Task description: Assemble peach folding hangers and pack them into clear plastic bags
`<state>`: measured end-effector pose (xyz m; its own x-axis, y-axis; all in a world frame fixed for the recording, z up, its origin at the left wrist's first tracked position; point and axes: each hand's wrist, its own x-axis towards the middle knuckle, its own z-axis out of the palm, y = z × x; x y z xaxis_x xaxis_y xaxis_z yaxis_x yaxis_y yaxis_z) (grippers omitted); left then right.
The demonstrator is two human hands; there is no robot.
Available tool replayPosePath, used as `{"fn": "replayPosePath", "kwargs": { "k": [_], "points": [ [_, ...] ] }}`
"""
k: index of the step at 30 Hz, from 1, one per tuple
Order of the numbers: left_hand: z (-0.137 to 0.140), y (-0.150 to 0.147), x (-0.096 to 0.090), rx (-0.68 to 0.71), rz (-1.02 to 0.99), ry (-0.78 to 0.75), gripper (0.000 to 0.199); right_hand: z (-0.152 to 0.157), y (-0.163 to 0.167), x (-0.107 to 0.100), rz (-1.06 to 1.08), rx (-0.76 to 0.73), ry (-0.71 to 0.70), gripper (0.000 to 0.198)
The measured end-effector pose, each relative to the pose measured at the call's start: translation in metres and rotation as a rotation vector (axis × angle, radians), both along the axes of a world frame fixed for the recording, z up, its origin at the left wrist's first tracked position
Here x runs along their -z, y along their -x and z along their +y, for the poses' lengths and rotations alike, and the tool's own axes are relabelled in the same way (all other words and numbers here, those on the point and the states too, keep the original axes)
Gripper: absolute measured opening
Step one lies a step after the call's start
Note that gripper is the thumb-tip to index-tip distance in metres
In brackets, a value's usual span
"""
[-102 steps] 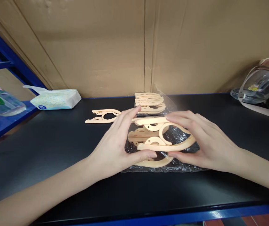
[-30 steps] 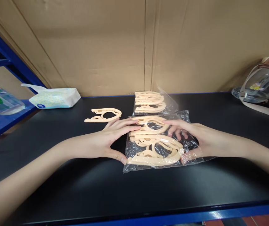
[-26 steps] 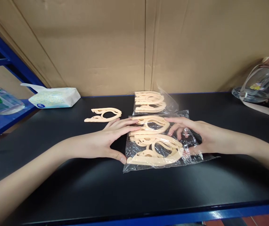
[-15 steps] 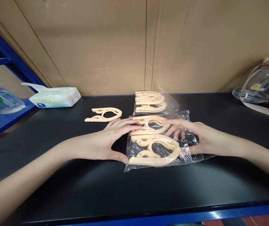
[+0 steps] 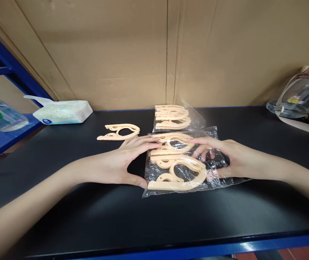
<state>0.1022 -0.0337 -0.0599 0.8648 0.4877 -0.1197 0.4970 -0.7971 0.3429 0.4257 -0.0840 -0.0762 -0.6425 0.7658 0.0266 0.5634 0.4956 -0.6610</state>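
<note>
A clear plastic bag [image 5: 154, 173] holding several beige folding hangers [image 5: 178, 185] lies flat on the black table. My left hand [image 5: 113, 164] spans the bag's left side, fingertips on the upper hangers and thumb at the lower left corner. From the right, my right hand [image 5: 224, 159] touches the same bag, its index fingertip on the top hanger. Its other fingers and thumb show partly through shiny film; whether they are inside the bag I cannot tell. Both hands have their fingers apart. One loose folding hanger [image 5: 131, 136] lies beyond my left hand.
Behind the held bag lies a second bag of hangers [image 5: 173, 117]. A tissue pack [image 5: 65, 112] sits at the back left, near a blue shelf frame [image 5: 21, 86]. A clear bottle with a strap [image 5: 300, 97] lies at the back right. Cardboard [image 5: 102, 54] lines the back.
Almost nothing differs. Both hands stay on the bag, and the hangers keep their places; the view has shifted very slightly.
</note>
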Motion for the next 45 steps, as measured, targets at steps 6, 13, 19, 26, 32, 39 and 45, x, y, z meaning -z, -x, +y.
{"fn": "replayPosePath", "kwargs": {
  "k": [6, 13, 19, 26, 32, 39, 45],
  "points": [
    [0.002, 0.003, -0.004, 0.011, -0.037, -0.064, 0.075, 0.0, -0.001, -0.006, -0.018, -0.006, 0.004, 0.074],
    [0.033, 0.025, -0.002, -0.241, 0.002, -0.229, 0.079, 0.0, -0.003, -0.002, -0.018, -0.012, -0.012, 0.071],
    [0.061, 0.058, -0.01, -0.417, 0.114, -0.16, 0.081, 0.0, -0.006, 0.001, -0.005, -0.002, -0.011, 0.068],
    [0.062, 0.056, -0.019, -0.58, 0.142, -0.092, 0.08, 0.001, -0.01, -0.004, -0.086, 0.004, -0.054, 0.067],
    [0.061, 0.051, -0.018, -0.508, 0.148, -0.448, 0.07, 0.008, -0.027, -0.012, -0.114, 0.131, -0.135, 0.054],
    [0.034, 0.025, -0.019, -0.355, -0.237, -0.684, 0.061, 0.002, -0.017, -0.021, -0.008, 0.348, -0.359, 0.042],
    [-0.019, -0.02, -0.007, -0.172, -0.4, -0.588, 0.064, -0.018, 0.014, -0.024, 0.107, 0.386, -0.197, 0.028]
  ]
}}
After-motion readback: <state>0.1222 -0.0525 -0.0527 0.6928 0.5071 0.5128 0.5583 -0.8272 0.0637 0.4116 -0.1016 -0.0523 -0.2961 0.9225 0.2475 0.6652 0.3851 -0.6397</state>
